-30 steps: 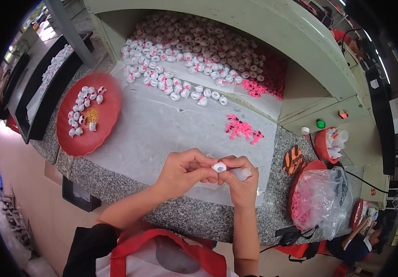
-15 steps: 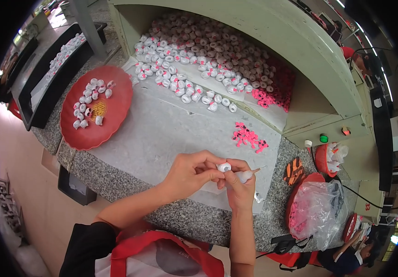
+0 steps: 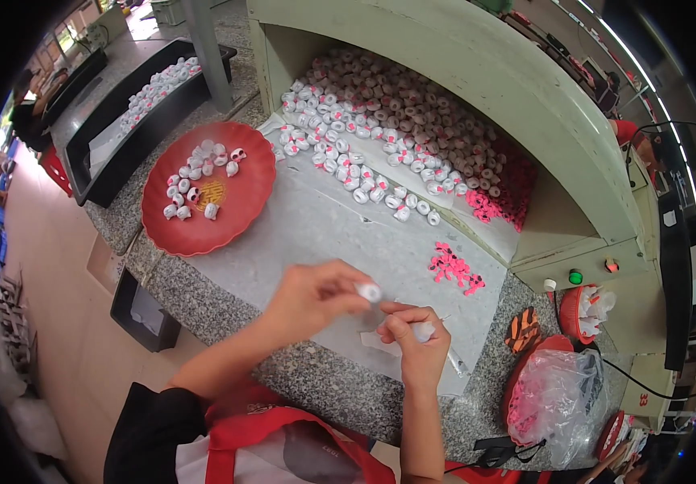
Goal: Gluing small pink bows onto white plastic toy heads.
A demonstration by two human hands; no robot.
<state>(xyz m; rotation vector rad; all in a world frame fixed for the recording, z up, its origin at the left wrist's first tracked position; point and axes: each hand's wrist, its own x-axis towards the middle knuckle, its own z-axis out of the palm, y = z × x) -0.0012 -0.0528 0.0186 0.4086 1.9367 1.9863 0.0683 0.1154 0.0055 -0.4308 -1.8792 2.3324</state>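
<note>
1. The speckled stone surface point(image 3: 203, 290) is carrying a pale sheet point(image 3: 340, 234), and the person is standing at its near edge with both forearms coming in from below.
2. A cream-coloured hood point(image 3: 477, 89) is sheltering a big heap of small white spools point(image 3: 388, 129), with pink bits point(image 3: 453, 266) lying beside it; deep inside, single pieces are blurring together.
3. A red plate point(image 3: 239, 206) is sitting well to the left, holding a handful of the same white pieces.
4. A clear bag point(image 3: 558, 395) over a red dish is lying at the right; its contents are hard to make out.
5. The left hand point(image 3: 312, 298) is pinching a small white spool point(image 3: 369, 291) in a closed grip at the fingertips, just above the sheet.
6. The right hand point(image 3: 416, 343) is closing on a small white piece point(image 3: 423, 330), mostly hidden by the fingers; what it is cannot be told.
7. The spool is looking light, stiff and smooth, likely slippery, so holding it by the rim between thumb and forefinger seems best.
</note>
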